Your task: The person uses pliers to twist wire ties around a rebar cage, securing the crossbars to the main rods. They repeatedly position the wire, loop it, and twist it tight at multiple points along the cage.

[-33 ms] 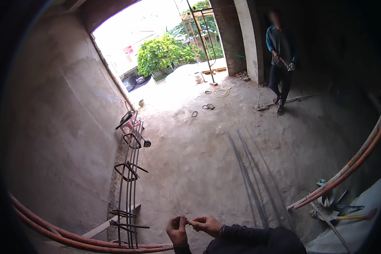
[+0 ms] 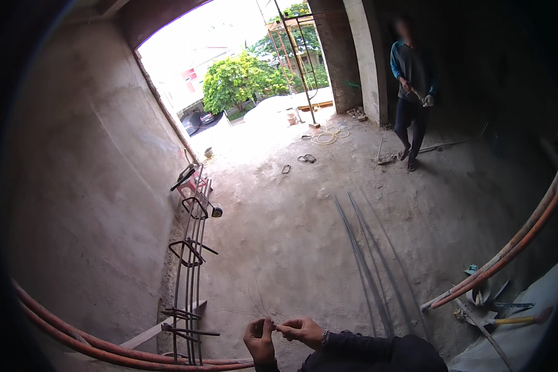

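Note:
My left hand (image 2: pixel 260 340) is at the bottom middle, thumb and fingers pinched together on thin tie wires (image 2: pixel 260 302). The loose ends of the wires fan out above it, up and to the left. Close against it, my right hand (image 2: pixel 299 331) is pinched too, its fingertips meeting the left hand's at the wires. What lies exactly between the right fingertips is too small to make out. Left of my hands, a rebar cage (image 2: pixel 188 279) of long bars with bent square stirrups (image 2: pixel 186 253) stretches along the wall.
Loose steel bars (image 2: pixel 367 260) lie to the right. Orange pipes (image 2: pixel 502 247) curve at both sides. A yellow-handled tool (image 2: pixel 514 320) lies at lower right. A tape measure (image 2: pixel 216 212) is beside the cage. Far right stands a person (image 2: pixel 412 93) holding something. A coiled hose (image 2: pixel 330 136) lies near the opening.
The view has shifted very slightly. My hands keep the same pinch at nearly the same place. The far person's hands and held object have moved a little.

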Motion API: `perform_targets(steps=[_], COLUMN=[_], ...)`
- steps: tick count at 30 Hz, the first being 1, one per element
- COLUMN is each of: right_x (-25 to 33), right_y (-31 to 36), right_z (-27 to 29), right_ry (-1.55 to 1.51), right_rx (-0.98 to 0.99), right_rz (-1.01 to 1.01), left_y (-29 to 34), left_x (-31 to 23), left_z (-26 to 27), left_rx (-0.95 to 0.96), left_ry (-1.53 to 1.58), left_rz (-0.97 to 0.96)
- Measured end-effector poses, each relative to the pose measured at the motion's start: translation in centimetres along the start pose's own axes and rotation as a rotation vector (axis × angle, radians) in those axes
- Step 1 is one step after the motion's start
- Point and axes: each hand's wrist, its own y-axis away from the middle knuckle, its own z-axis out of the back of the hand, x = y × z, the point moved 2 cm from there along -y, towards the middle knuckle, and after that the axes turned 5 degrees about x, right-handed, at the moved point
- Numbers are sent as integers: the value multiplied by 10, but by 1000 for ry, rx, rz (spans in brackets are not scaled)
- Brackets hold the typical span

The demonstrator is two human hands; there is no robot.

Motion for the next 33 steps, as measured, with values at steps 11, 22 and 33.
perform_targets(steps=[11,22,33], right_x=[12,-73,-35], right_y=[6,-10,-8], right_z=[17,57,8], right_ry=[426,1316,1386], right_rx=[234,383,656], right_rz=[-9,-64,-118], left_y=[0,67,73], left_x=[54,80,45], left_z=[27,33,34], left_rx=[143,128,-165], left_ry=[29,-146,-450], left_rz=[183,191,-13])
